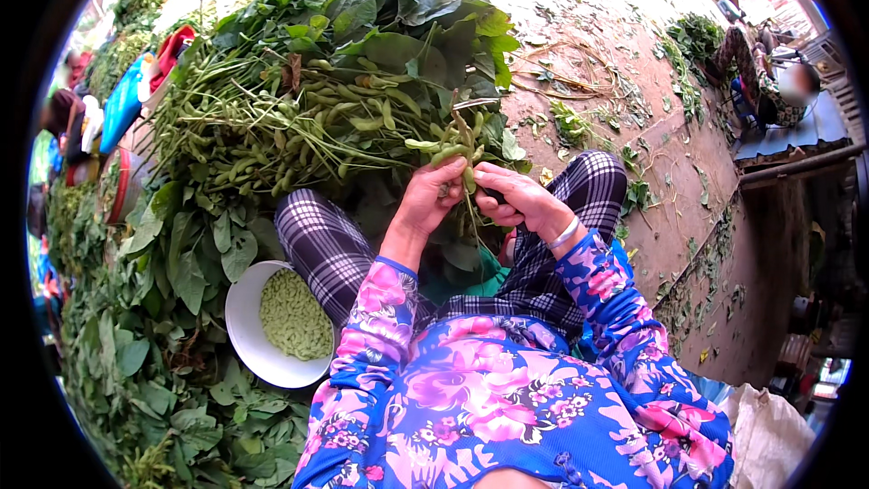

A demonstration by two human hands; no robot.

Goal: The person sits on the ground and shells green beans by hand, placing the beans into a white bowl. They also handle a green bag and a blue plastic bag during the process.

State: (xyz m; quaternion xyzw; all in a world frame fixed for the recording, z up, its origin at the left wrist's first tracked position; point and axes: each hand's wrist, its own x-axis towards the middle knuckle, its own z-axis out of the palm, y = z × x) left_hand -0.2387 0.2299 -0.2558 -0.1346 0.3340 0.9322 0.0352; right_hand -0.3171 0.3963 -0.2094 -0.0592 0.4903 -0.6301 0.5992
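Observation:
Between my raised knees my left hand [432,195] pinches a green soybean pod [449,154] on a stem. Close beside it, my right hand [517,198] has its thumb and fingers closed around the stem and pods; a dark object, only partly visible, is in its fingers. A bunch of pods and a bent stalk rise above both hands. Just beyond lies a large heap of cut soybean plants [326,109], with many pods and broad leaves. By my left knee stands a white bucket [246,319] holding shelled green beans [293,316].
Leafy plants [136,353] cover the ground on the left. Dry stems and leaf scraps lie on the brown ground [665,170] at right. A seated person [767,88] is at the far right, others at the far left. A pale sack [767,428] sits at lower right.

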